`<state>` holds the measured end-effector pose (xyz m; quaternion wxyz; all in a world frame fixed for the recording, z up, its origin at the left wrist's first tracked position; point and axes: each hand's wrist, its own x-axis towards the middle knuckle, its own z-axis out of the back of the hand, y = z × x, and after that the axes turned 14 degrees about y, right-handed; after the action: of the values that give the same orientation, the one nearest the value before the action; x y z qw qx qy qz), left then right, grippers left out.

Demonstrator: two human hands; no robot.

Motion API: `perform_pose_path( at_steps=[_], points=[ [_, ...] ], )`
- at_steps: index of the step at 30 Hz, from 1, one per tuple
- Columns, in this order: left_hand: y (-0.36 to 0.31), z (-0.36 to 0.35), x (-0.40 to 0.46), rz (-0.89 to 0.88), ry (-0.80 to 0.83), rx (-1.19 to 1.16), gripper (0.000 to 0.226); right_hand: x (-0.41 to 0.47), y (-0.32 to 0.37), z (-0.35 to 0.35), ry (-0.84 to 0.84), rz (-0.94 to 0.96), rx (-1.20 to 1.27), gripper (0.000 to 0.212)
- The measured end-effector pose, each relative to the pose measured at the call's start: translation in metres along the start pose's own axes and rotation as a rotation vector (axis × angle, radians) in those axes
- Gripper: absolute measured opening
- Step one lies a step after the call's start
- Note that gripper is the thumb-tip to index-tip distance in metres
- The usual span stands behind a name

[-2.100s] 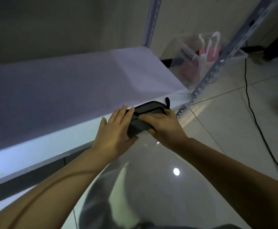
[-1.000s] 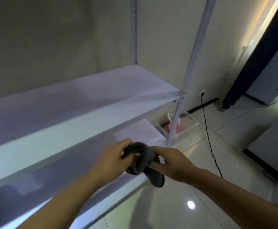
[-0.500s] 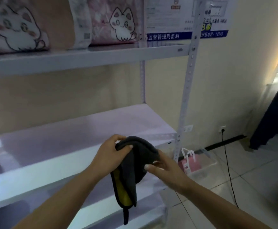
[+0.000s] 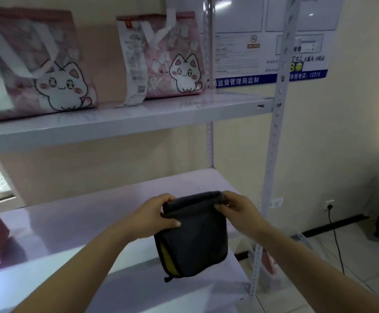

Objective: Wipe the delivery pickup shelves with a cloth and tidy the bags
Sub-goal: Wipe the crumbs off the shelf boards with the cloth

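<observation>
Left hand [image 4: 154, 214] and right hand [image 4: 238, 210] gripping top fold of dark grey cloth [image 4: 193, 236], fingers curled round each upper corner. Cloth hanging in air, folded, yellow lining showing at lower left, above front of middle shelf [image 4: 82, 213], not touching it. Two cat-print bags [image 4: 175, 57] standing on upper shelf [image 4: 125, 123], long receipt dangling over edge. Risks: loose fold slipping open once wiping is starting; cloth swept along upper shelf catching receipt or tipping light bags.
</observation>
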<state>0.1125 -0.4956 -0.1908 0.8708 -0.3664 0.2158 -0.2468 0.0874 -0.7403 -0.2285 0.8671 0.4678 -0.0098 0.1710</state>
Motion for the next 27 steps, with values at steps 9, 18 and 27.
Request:
perform_pose_path(
  at_steps=[9,18,27],
  points=[
    [0.027,0.074,0.06,-0.053,-0.29,0.098,0.01,0.103,0.016,0.018,-0.069,-0.087,0.046,0.015],
    [0.052,0.097,0.091,-0.13,-0.281,0.331,0.015,0.131,0.006,0.023,-0.037,-0.119,-0.038,0.01],
    [0.099,0.023,0.098,0.048,0.058,-0.121,0.02,0.079,-0.071,-0.005,0.138,-0.316,-0.002,0.025]
  ],
)
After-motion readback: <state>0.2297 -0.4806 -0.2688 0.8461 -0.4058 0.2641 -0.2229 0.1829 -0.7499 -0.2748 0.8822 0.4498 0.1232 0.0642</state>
